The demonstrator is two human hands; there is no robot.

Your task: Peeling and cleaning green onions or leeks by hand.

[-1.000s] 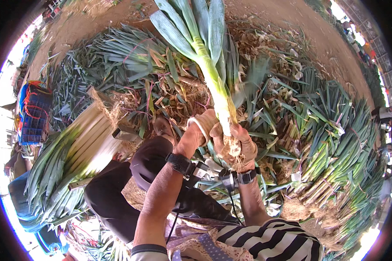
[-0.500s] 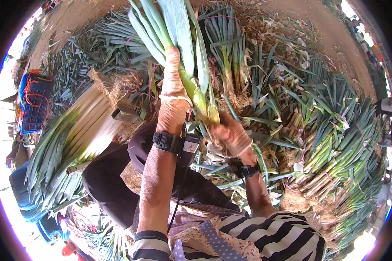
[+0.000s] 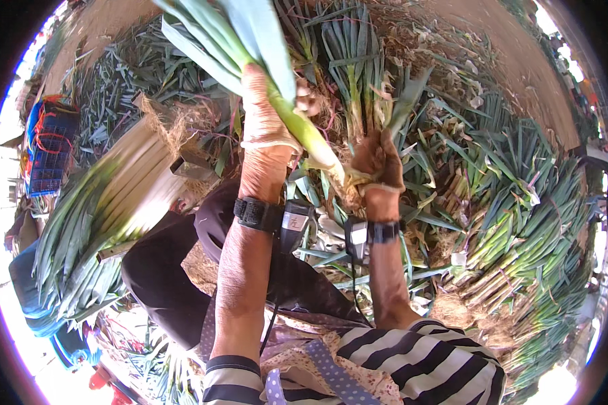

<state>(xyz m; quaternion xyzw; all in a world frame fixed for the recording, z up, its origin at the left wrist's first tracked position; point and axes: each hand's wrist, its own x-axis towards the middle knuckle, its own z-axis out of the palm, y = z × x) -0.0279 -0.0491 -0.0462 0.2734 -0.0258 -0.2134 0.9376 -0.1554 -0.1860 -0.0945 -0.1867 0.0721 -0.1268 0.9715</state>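
Observation:
My left hand [image 3: 260, 111], in a pale glove, is closed around a leek [image 3: 311, 138] where its green leaves begin. The leek slants from the upper left, its pale shaft and root end pointing down to the right. Beside that root end is my right hand [image 3: 380, 165], also gloved and slightly blurred. Its fingers are closed on a stripped leek leaf [image 3: 409, 101], whose green blade sticks up to the right. Part of the right fingers is hard to make out.
At left, a row of cleaned leeks [image 3: 138, 182] lies on a metal-edged stand [image 3: 192, 165]. Bundled leeks [image 3: 355, 81] lie ahead, with more piled leeks [image 3: 513, 250] at right. Loose leaves and scraps [image 3: 446, 108] cover the ground. A blue basket [image 3: 49, 152] stands far left.
My right hand has pulled an outer leaf off the leek and swung up and right with it. The left hand and leek have shifted slightly left, baring more pale shaft.

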